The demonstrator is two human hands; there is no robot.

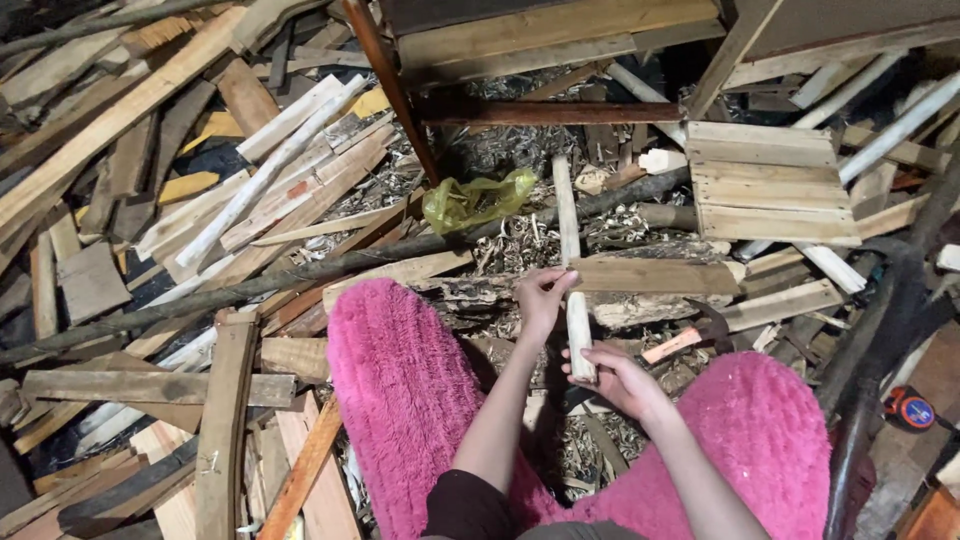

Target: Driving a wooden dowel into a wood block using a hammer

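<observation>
One camera only, worn on the person's head, looks steeply down and forward from close range — the left hand (543, 295) and right hand (618, 378) sit near centre, knees at the near edge, scrap boards (770, 180) filling the far floor.

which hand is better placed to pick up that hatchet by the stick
Right, probably. The right hand holds the lower end of the pale stick, nearest the hatchet lying to its right; the left hand grips higher, farther away.

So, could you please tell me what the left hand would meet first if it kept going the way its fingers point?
Probably the long pale wooden slat just beyond the left hand, which points up-frame, away from the person; depth is unclear.
</observation>
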